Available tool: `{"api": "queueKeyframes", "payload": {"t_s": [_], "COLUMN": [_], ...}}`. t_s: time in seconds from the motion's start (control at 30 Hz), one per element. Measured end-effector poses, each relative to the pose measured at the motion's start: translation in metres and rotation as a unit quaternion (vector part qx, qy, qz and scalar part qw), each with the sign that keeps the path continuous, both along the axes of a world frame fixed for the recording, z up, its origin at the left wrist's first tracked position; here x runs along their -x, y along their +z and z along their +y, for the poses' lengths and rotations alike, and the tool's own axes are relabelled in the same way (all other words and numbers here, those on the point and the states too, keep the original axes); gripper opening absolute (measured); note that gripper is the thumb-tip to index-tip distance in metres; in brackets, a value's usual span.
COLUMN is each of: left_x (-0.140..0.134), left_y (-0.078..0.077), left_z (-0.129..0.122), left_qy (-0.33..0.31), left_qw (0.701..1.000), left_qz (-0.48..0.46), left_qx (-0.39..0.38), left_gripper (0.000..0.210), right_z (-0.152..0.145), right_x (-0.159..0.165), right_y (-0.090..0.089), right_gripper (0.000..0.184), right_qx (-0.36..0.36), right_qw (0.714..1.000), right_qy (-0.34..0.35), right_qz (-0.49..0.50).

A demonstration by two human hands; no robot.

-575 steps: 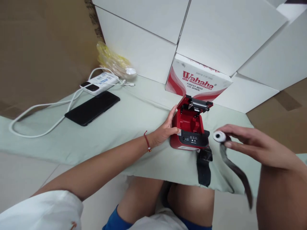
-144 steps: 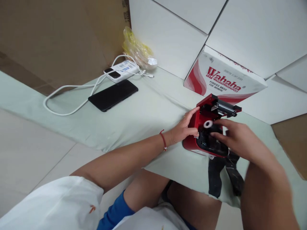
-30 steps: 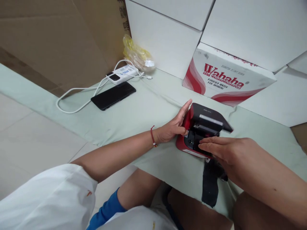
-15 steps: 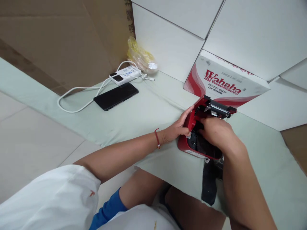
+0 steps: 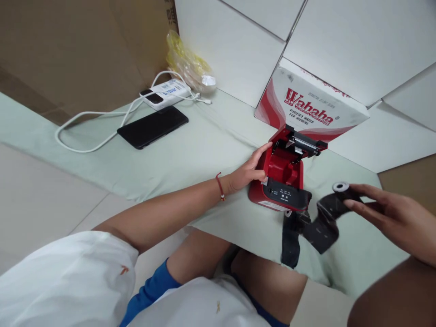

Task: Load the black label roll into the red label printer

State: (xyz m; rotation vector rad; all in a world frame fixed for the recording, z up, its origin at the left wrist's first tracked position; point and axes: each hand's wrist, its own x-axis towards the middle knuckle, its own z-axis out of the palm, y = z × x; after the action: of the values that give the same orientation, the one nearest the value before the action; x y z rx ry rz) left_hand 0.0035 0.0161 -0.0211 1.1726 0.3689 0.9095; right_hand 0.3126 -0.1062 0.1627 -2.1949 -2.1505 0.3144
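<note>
The left hand, thumb stretched, clasps the machine. The right hand, fingers extended, pinches 1 roll, the strip hanging below.

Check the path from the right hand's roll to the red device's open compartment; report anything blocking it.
Nothing separate visibly blocks the roll; the lid is raised, with only the right wall of the red device between. The dark strip loops below that path.

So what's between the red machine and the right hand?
The head view shows a bent dark strip between the red machine and the right hand, with green cloth behind it.
</note>
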Motion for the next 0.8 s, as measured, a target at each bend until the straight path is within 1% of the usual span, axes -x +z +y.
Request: {"api": "queueKeyframes", "payload": {"t_s": [0.03,0.1,0.17,0.2,0.23,0.3,0.37,0.43,0.5,0.57,0.6,0.63,0.73,0.8], "left_x": [0.0,-0.001,-0.002,-0.002,-0.002,-0.003,-0.002,-0.001,0.0,0.001,0.001,0.001,0.0,0.0], "left_y": [0.0,0.001,0.001,0.0,-0.001,-0.002,-0.003,-0.002,-0.001,-0.001,-0.001,-0.002,-0.003,-0.004], "left_z": [0.0,0.001,0.001,0.001,0.001,0.001,0.001,0.001,0.001,0.001,0.001,0.001,0.002,0.002], "left_qy": [0.0,0.004,0.007,0.007,0.008,0.009,0.012,0.014,0.013,0.012,0.011,0.01,0.013,0.014], "left_qw": [1.0,1.0,1.0,1.0,1.0,1.0,1.0,1.0,1.0,1.0,1.0,1.0,1.0,1.0], "left_qz": [0.002,0.001,-0.007,-0.011,-0.015,-0.017,-0.016,-0.012,-0.008,-0.005,-0.004,-0.003,0.0,-0.003], "left_qx": [0.002,0.0,-0.004,-0.006,-0.006,-0.007,-0.007,-0.006,-0.008,-0.014,-0.018,-0.021,-0.023,-0.021], "left_gripper": [0.108,0.109,0.108,0.108,0.107,0.107,0.108,0.109,0.109,0.108,0.107,0.107,0.106,0.106], "right_z": [-0.002,-0.001,0.004,0.007,0.009,0.013,0.018,0.023,0.027,0.026,0.023,0.019,0.001,-0.006], "right_x": [-0.016,-0.038,-0.046,-0.044,-0.039,-0.023,-0.003,0.015,0.028,0.03,0.028,0.023,0.003,-0.002], "right_y": [-0.006,-0.025,-0.047,-0.058,-0.067,-0.082,-0.094,-0.106,-0.113,-0.109,-0.101,-0.089,-0.038,-0.006], "right_gripper": [0.042,0.033,0.027,0.027,0.03,0.04,0.046,0.043,0.043,0.041,0.039,0.038,0.038,0.036], "right_qx": [0.044,0.125,0.161,0.163,0.149,0.086,0.024,0.004,0.011,0.025,0.035,0.047,0.088,0.09], "right_qw": [0.999,0.992,0.986,0.986,0.988,0.995,0.999,1.0,0.999,0.998,0.997,0.996,0.988,0.983], "right_qy": [-0.016,-0.027,-0.029,-0.03,-0.033,-0.034,-0.012,0.023,0.047,0.056,0.063,0.071,0.104,0.128], "right_qz": [0.006,0.007,-0.01,-0.02,-0.028,-0.034,-0.025,-0.006,0.005,0.004,0.008,0.016,0.066,0.096]}}
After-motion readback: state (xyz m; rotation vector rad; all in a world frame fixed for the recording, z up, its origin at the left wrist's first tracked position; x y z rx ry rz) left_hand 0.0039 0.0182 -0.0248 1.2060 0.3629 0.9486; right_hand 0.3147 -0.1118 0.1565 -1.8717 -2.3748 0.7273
